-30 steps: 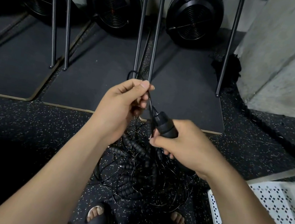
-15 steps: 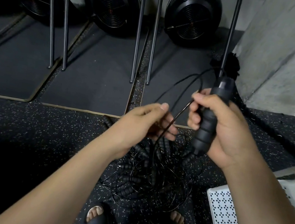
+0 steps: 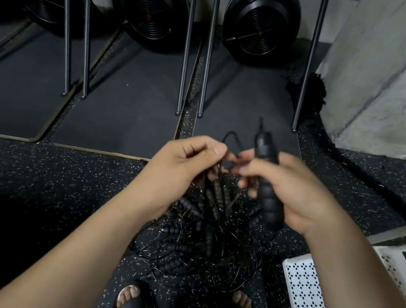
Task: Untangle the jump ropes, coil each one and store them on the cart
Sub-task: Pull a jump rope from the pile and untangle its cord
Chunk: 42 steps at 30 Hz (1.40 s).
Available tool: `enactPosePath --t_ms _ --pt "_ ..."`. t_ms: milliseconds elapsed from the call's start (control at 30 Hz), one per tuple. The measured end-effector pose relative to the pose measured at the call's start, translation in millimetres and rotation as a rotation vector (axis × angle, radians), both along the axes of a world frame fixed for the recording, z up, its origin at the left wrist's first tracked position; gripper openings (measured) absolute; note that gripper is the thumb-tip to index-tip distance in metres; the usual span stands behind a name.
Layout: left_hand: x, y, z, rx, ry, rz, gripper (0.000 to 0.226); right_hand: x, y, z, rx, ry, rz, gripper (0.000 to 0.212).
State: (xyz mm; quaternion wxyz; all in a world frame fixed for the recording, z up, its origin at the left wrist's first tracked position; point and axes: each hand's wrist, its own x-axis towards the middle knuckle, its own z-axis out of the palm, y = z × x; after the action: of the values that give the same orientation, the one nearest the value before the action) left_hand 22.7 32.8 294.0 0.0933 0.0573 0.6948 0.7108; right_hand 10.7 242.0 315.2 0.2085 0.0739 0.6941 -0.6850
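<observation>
The right hand (image 3: 305, 196), curled round a black handle (image 3: 270, 209), has dropped back beside the left hand (image 3: 181, 163), which pinches a thin cord (image 3: 230, 133) above the tangled jump ropes (image 3: 196, 247) on the floor, so untangling looks barely begun, the cart (image 3: 307, 294) unused

My single view: head camera, close above the rope tangle (image 3: 196, 245), forward and down toward it.

I'm in a gym: speckled rubber floor (image 3: 42, 180), black mats (image 3: 126, 118) mid-frame, three fan flywheels (image 3: 150, 13) along the top, jump ropes (image 3: 195, 250) heaped lower centre.
</observation>
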Motion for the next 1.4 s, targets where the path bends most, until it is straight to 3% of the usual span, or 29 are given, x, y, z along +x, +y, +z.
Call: enactPosePath --t_ms 133,233,467,567,700,933,1133,1200,1300,1400 --pt "-7.4 -6.9 0.4 0.174 -0.079 0.087 0.02 10.8 -14.0 2.3 0.098 0.002 0.314 0.023" --pt "-12.3 -13.3 2.0 0.263 -0.131 0.158 0.02 14.9 -24.2 0.1 0.134 0.011 0.397 0.02" --pt "-24.1 -26.0 -7.3 0.289 -0.202 0.426 0.023 16.1 -31.0 -0.7 0.157 0.059 0.226 0.015" --pt "-23.9 -26.3 -12.0 0.243 -0.269 0.457 0.026 16.1 -30.0 3.0 0.079 0.066 0.183 0.017" --pt "-19.7 -20.0 -7.0 0.145 -0.347 0.291 0.035 13.9 -22.9 15.9 -0.165 0.102 0.073 0.014" --pt "0.6 -1.0 4.7 0.005 -0.255 -0.229 0.028 4.7 -10.5 26.2 -0.575 0.063 -0.189 0.021" --pt "3.5 -2.0 -5.4 -0.156 -0.096 -0.299 0.018 -6.4 3.7 19.3 -0.743 0.038 -0.335 0.016" --pt "3.0 -3.3 -6.2 -0.144 -0.076 -0.285 0.019 -9.5 6.6 14.0 -0.667 0.053 -0.31 0.018" --pt "0.5 -5.5 -4.3 -0.103 -0.011 -0.171 0.014 -8.0 8.0 5.4 -0.253 0.094 -0.18 0.033" --pt "-4.8 -8.9 -6.0 -0.028 0.036 -0.036 0.011 1.3 2.2 0.5 0.049 0.068 0.053 0.029"
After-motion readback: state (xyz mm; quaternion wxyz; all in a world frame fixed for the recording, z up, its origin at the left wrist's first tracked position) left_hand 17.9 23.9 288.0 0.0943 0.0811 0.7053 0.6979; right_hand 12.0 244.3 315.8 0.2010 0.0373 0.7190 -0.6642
